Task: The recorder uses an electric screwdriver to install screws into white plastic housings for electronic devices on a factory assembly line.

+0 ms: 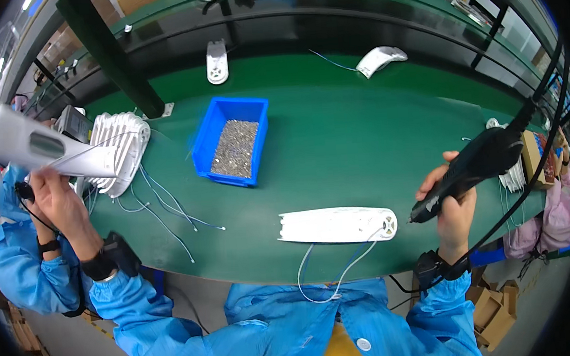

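right hand point(458, 210): driver point(474, 163) | white casing point(335, 225): near table edge point(239, 278) | open room beyond

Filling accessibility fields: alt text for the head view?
The wearer's right hand grips a black handheld power tool beside a white panel on a green workbench, while the left hand is raised at a pale casing. Farther back, a blue bin holds small metallic-looking pieces.
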The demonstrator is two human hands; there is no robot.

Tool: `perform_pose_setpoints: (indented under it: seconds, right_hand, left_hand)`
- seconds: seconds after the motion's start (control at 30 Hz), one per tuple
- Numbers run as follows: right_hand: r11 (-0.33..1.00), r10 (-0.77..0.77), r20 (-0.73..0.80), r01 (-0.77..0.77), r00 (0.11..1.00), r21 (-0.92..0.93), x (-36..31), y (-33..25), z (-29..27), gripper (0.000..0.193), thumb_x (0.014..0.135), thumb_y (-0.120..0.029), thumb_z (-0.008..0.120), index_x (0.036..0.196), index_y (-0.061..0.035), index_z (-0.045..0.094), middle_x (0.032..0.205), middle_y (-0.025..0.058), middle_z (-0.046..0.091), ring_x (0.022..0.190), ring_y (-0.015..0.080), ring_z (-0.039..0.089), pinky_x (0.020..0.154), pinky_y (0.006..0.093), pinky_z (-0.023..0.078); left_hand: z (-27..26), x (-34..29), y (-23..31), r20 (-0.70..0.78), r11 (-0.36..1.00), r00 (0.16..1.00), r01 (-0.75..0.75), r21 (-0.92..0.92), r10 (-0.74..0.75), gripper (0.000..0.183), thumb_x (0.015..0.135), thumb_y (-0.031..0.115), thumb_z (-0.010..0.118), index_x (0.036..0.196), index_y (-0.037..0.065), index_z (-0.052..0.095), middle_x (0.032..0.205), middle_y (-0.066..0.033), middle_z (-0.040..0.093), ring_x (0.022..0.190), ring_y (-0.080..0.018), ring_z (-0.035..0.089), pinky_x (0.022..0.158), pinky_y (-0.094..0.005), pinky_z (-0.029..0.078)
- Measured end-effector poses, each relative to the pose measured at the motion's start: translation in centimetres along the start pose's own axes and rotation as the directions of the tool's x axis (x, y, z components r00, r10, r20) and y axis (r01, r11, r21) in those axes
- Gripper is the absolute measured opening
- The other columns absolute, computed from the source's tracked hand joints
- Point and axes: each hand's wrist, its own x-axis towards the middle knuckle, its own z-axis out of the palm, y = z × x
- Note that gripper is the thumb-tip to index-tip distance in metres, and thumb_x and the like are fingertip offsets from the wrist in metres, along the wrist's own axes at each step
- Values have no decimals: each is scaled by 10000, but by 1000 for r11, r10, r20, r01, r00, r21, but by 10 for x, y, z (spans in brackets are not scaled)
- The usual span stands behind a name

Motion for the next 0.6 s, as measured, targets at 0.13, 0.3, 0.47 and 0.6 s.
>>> perform_pose_setpoints:
  seconds: [0.13,0.3,0.47,0.6]
  right_hand:
    - [781,299,203,-361,933,509,10,10,-29,614,810,-219,645,1291,-7,328,881,183,584,684,247,606,653,315,510]
    - [852,524,633,-335,571,-403,32,57,-20,764,666,-323,774,1291,-55,426,1075,112,546,871,222,572,700,287,485]
    - [780,450,781,234,433,-580,21,63,17,831,583,-393,804,1269,-79,456,1052,112,568,942,274,520,825,356,393]
    - [844,449,792,94,414,-528,37,52,14,658,636,-230,759,1196,-14,488,1050,167,584,1024,340,561,867,382,449]
  left_hand:
    - [45,25,30,-23,973,977,-207,105,211,252,917,80,500,1146,-24,501,1090,-114,570,987,-177,560,865,-303,453]
    - [179,76,22,476,745,852,-460,483,217,131,826,67,628,943,9,631,853,-40,631,784,-123,601,740,-252,485]
    - [317,75,-26,815,540,570,-720,437,101,180,663,194,726,766,66,653,778,-92,632,753,-273,617,674,-360,487]
    - [385,60,-66,908,577,415,-757,306,63,197,623,220,746,731,79,662,759,-101,633,768,-300,613,688,-401,488]
